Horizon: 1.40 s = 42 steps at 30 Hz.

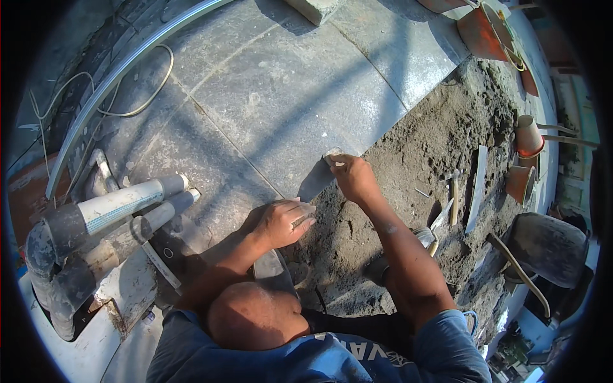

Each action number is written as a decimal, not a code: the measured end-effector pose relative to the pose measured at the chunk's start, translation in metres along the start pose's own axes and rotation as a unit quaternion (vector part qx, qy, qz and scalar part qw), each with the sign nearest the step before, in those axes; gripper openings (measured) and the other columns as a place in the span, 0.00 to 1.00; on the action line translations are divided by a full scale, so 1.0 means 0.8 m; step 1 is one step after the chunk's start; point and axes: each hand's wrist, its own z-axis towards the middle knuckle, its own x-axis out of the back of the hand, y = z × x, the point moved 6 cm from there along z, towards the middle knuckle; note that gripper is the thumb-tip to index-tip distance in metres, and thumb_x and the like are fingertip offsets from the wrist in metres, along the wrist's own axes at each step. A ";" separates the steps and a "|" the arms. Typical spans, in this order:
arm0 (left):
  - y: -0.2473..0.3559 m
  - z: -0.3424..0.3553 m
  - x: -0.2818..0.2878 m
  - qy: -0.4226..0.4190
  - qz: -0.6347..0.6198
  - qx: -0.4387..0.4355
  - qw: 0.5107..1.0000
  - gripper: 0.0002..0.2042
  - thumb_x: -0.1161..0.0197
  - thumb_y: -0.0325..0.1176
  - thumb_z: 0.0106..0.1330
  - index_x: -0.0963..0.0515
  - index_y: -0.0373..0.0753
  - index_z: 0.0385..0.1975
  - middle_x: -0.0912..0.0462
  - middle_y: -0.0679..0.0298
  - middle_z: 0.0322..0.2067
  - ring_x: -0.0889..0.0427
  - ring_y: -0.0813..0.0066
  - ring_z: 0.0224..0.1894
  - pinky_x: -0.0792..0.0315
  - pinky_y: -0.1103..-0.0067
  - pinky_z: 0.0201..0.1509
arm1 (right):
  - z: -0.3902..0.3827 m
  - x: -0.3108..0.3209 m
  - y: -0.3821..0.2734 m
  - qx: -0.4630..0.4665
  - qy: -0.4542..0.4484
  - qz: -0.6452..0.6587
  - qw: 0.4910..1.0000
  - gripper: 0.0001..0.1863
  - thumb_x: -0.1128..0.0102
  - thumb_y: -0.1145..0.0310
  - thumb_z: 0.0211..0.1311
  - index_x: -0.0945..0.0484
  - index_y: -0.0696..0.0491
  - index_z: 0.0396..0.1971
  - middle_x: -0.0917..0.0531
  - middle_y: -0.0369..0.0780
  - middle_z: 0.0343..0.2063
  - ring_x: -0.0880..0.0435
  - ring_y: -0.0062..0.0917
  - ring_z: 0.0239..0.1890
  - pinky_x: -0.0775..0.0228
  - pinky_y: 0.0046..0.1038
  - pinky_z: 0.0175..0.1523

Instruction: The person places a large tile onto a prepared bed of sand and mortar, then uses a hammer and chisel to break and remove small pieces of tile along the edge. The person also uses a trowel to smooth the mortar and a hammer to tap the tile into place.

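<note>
My left hand (283, 222) is at the edge of the grey floor tiles (255, 108), above my bent knee, with its fingers curled; whether they hold anything I cannot make out. Farther forward and to the right, my right hand (350, 175) pinches a small greyish piece (332, 154) at the tile edge, where it meets the rough sandy mortar bed (421, 147). A hammer (454, 201), a trowel (440, 216) and a pale flat strip (476, 188) lie on that bed, to the right of my hands.
At the left are white and grey pipes (124, 204), a cable (137, 113) and a long metal bar (115, 83). At the right are orange buckets (477, 39), smaller containers (517, 185) and a black tub (549, 252) with a wooden handle nearby. A block (313, 7) sits at the top.
</note>
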 end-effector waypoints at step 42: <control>-0.019 0.008 -0.067 -0.181 0.237 -0.030 0.954 0.44 0.45 0.64 0.67 0.41 0.35 0.73 0.47 0.48 0.75 0.52 0.52 0.78 0.59 0.56 0.80 | -0.199 0.071 0.127 0.070 -0.279 -0.263 0.921 0.13 0.40 0.62 0.66 0.19 0.45 0.49 0.14 0.47 0.36 0.13 0.43 0.39 0.21 0.43 0.47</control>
